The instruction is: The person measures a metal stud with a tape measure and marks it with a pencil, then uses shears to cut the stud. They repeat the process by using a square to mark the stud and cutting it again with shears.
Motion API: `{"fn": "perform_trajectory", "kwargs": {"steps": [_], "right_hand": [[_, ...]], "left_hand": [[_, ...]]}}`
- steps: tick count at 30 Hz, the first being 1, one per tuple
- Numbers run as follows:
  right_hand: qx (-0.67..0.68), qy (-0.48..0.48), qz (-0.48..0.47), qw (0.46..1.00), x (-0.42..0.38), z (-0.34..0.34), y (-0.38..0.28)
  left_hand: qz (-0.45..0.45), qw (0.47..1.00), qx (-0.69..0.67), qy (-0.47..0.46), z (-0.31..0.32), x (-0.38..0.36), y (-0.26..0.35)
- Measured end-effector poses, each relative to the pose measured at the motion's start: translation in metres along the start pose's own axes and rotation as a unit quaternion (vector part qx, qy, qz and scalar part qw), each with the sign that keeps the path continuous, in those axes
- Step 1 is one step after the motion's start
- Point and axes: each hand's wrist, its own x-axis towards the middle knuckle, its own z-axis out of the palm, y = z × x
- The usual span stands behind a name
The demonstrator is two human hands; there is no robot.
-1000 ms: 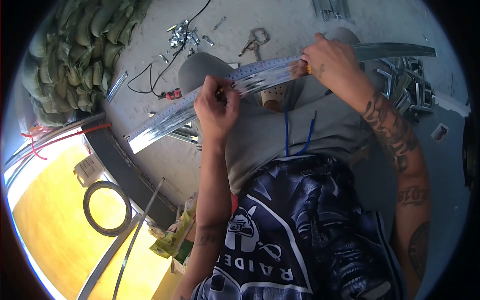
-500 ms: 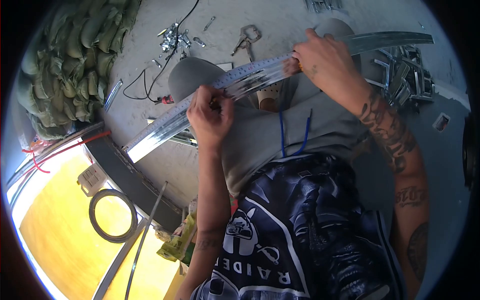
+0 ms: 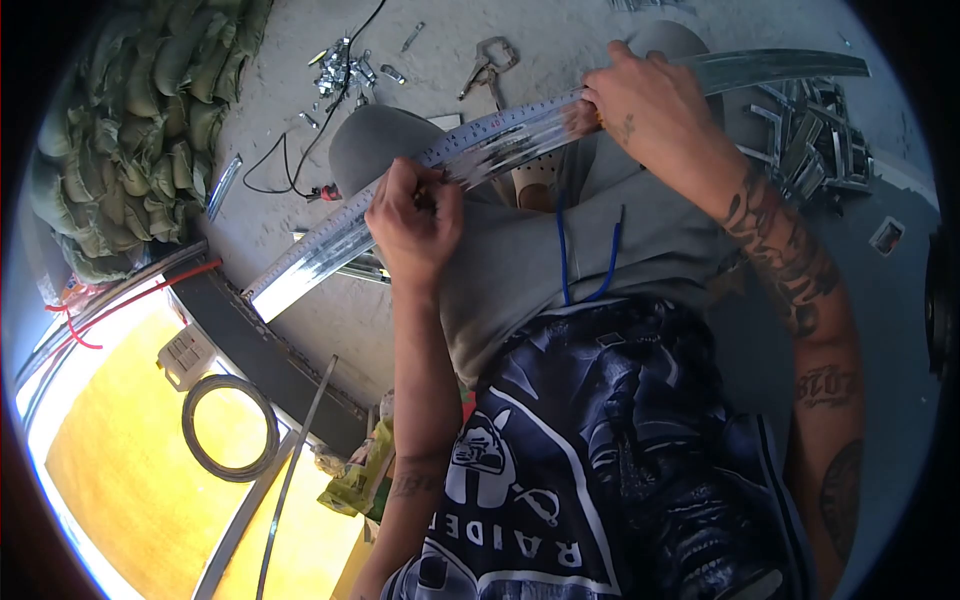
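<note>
Across my knees lies a long, shiny metal strip (image 3: 510, 152), its right end running past my hand. A measuring tape (image 3: 462, 138) with printed numbers is stretched along its far edge. My right hand (image 3: 655, 100) is closed round the strip and the tape's right part, with a bit of orange showing under the fingers. My left hand (image 3: 415, 215) is closed in a pinch over the strip's near edge. A small dark tip shows at its fingers, but what it holds is mostly hidden.
Locking pliers (image 3: 489, 68) and a pile of small metal pieces (image 3: 345, 72) lie on the floor ahead, near a black cable (image 3: 290, 165). Bent metal brackets (image 3: 815, 140) are heaped at right. Stacked green sandbags (image 3: 140, 130) and a black coil (image 3: 230, 428) are at left.
The view has shifted slightly. Both hands keep their places on the strip and tape; my left hand's fingers have turned a little.
</note>
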Motion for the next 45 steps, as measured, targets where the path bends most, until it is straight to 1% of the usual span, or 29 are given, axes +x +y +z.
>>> {"fn": "perform_trajectory", "kwargs": {"steps": [2,3,5,10,12,15,16,17,18,19,20,21,22,24,25,26,28,30,31,34,35,36,37,39,41,42,43,44,45], "right_hand": [[0.015,0.064,-0.012,0.998,0.000,0.005,0.001],[0.016,0.064,-0.013,0.998,0.000,0.005,0.001],[0.002,-0.006,-0.003,1.000,0.002,0.002,0.002],[0.009,-0.014,-0.003,1.000,0.005,0.002,0.003],[0.019,-0.020,-0.003,1.000,0.005,0.001,0.003],[0.042,-0.047,0.006,0.998,0.010,-0.007,0.009],[0.066,-0.063,-0.009,0.996,0.012,-0.003,0.016],[0.091,-0.081,-0.024,0.992,0.015,0.000,0.021],[0.085,-0.079,-0.031,0.993,0.023,-0.003,0.028],[0.127,-0.143,-0.035,0.981,0.034,-0.009,0.035],[0.167,-0.207,-0.038,0.963,0.047,-0.015,0.039],[0.159,-0.205,-0.046,0.965,0.061,-0.021,0.040],[0.177,-0.288,-0.039,0.940,0.077,-0.027,0.040],[0.153,-0.475,-0.030,0.866,0.117,-0.044,0.031],[0.138,-0.473,-0.043,0.869,0.128,-0.048,0.025],[0.180,-0.484,-0.011,0.856,0.137,-0.049,0.024],[0.277,-0.500,0.052,0.819,0.161,-0.029,0.037],[0.346,-0.555,0.000,0.757,0.181,-0.033,0.036],[0.350,-0.562,0.020,0.749,0.189,-0.039,0.031],[0.349,-0.534,0.013,0.770,0.209,-0.018,0.032],[0.285,-0.519,0.018,0.806,0.216,-0.001,0.035],[0.222,-0.499,0.023,0.837,0.222,0.015,0.031],[0.101,-0.452,0.080,0.883,0.226,0.028,0.020],[-0.007,-0.437,-0.019,0.899,0.231,0.070,0.014],[-0.029,-0.407,-0.052,0.912,0.230,0.123,0.016],[-0.003,-0.406,-0.113,0.907,0.228,0.151,0.018],[0.021,-0.401,-0.166,0.901,0.227,0.174,0.023],[0.007,-0.392,-0.193,0.900,0.223,0.183,0.015],[-0.018,-0.347,-0.242,0.906,0.215,0.206,0.018]], "left_hand": [[-0.003,1.000,0.007,0.004,0.001,0.001,-0.001],[-0.006,1.000,0.015,0.009,0.002,0.001,-0.001],[-0.003,1.000,0.010,0.004,0.000,0.002,0.000],[0.001,0.999,0.007,0.045,0.001,0.006,0.005],[0.008,0.997,-0.017,-0.077,-0.012,0.005,0.010],[0.037,0.990,-0.086,-0.102,-0.037,-0.015,0.011],[0.035,0.987,-0.153,-0.029,-0.037,-0.025,0.004],[0.034,0.987,-0.154,-0.022,-0.041,-0.036,-0.002],[-0.003,0.966,-0.255,0.040,-0.048,-0.044,-0.003],[-0.039,0.929,-0.352,0.104,-0.054,-0.051,-0.007],[-0.036,0.918,-0.377,0.120,-0.060,-0.060,-0.016],[-0.032,0.905,-0.401,0.136,-0.066,-0.068,-0.027],[-0.043,0.856,-0.495,0.144,-0.072,-0.077,-0.034],[-0.037,0.838,-0.530,0.126,-0.087,-0.096,-0.054],[-0.023,0.820,-0.558,0.127,-0.092,-0.106,-0.066],[-0.021,0.819,-0.553,0.150,-0.095,-0.113,-0.073],[-0.108,0.722,-0.619,0.292,-0.105,-0.131,-0.080],[-0.135,0.698,-0.613,0.345,-0.107,-0.155,-0.109],[-0.164,0.676,-0.617,0.367,-0.102,-0.166,-0.127],[-0.256,0.636,-0.591,0.425,-0.079,-0.186,-0.155],[-0.273,0.622,-0.597,0.426,-0.063,-0.198,-0.170],[-0.316,0.639,-0.569,0.410,-0.037,-0.224,-0.201],[-0.358,0.653,-0.541,0.390,-0.013,-0.244,-0.229],[-0.560,0.685,-0.373,0.278,0.012,-0.241,-0.240],[-0.512,0.826,-0.152,0.181,0.042,-0.221,-0.241],[-0.380,0.916,0.048,0.117,0.075,-0.238,-0.272],[-0.198,0.945,0.168,0.197,0.079,-0.221,-0.267],[-0.186,0.949,0.155,0.204,0.092,-0.212,-0.272],[-0.215,0.952,0.150,0.158,0.104,-0.212,-0.283]]}}
